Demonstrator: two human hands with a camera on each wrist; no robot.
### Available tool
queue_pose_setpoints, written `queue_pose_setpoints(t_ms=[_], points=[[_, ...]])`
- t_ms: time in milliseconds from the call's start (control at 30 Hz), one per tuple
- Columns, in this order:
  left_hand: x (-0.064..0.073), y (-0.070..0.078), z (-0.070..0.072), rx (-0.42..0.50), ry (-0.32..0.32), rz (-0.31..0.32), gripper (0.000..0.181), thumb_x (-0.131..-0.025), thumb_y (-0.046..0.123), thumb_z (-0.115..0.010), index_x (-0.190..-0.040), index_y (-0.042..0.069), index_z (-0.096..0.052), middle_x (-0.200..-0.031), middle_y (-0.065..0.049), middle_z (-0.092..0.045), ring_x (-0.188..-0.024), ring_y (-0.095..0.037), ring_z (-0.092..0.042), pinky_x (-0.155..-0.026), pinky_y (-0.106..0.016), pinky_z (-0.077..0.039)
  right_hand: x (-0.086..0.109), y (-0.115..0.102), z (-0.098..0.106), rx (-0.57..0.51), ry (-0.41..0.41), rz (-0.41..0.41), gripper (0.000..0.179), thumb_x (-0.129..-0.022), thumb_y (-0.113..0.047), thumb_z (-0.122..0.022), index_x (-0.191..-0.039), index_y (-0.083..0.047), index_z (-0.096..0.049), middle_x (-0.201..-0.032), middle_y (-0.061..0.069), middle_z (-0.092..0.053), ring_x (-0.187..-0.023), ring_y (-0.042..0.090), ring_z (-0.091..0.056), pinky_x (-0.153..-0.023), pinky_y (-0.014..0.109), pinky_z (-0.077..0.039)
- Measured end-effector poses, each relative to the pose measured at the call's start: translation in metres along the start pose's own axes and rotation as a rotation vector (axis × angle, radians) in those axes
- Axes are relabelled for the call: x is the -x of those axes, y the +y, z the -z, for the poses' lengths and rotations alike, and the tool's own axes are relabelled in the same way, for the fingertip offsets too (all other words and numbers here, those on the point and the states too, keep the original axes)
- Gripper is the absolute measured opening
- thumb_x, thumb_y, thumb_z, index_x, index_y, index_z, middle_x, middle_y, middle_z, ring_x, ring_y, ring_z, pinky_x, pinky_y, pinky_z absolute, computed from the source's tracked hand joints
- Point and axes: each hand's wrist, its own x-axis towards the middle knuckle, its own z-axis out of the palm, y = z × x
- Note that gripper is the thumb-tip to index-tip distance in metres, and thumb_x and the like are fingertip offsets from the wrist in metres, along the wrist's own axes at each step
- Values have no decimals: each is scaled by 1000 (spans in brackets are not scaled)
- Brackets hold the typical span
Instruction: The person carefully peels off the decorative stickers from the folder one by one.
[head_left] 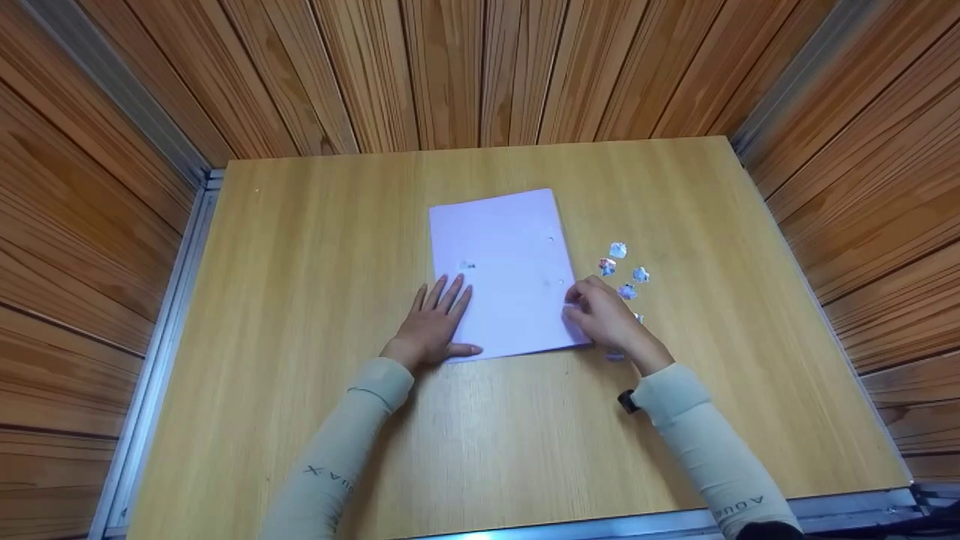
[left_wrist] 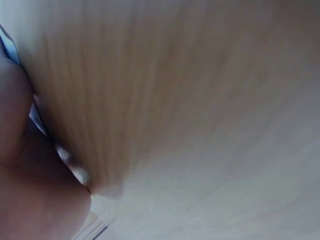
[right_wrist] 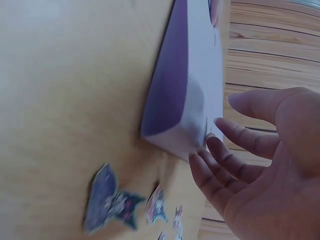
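A lilac booklet-like folded sheet (head_left: 506, 307) lies on the table, a little askew. My left hand (head_left: 431, 322) rests flat on its lower left corner, fingers spread. At its right edge is my right hand (head_left: 604, 311). In the right wrist view the fingertips of that hand (right_wrist: 265, 160) touch the sheet (right_wrist: 202, 65) near a corner, with the thumb apart from them. The sheet's near edge bulges up there and shows a darker purple inside. Small cut-out character stickers (head_left: 627, 291) lie beside the right hand, some partly hidden by it. The left wrist view shows mostly blurred tabletop.
The wooden table (head_left: 315, 247) has metal rails along its left and front edges. Wood-plank walls (head_left: 450, 75) stand at the back and both sides. A small dark mark (head_left: 468, 265) is on the sheet near the left fingertips.
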Motion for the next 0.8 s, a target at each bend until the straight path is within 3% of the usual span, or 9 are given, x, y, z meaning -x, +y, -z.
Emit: queue_pose_setpoints(t_ms=[200, 400, 800], points=[[0, -1, -2, 0, 14, -4, 106, -91, 76, -52, -166, 15, -9, -173, -8, 0, -158, -36, 4, -125, -60, -2, -20, -17, -7, 2, -102, -6, 27, -100, -18, -65, -120, 0, -65, -119, 14, -59, -115, 32, -59, -103, 48, -50], [1, 1, -1, 31, 36, -12, 104, -91, 75, -53, -166, 17, -11, -173, -2, -2, -158, -38, 3, -124, -62, -2, -46, -38, -15, 50, -203, 23, 36, -100, -20, -65, -127, 3, -61, -124, 18, -57, -119, 35, -57, -107, 49, -46], [-2, 1, -3, -48, 6, 8, 104, -91, 80, -45, -166, 18, -7, -173, -2, 1, -158, -37, 5, -124, -61, -2, -99, -66, -38, 105, -263, 56, 43, -99, -17, -65, -138, -2, -55, -128, 15, -55, -121, 31, -55, -109, 46, -45]])
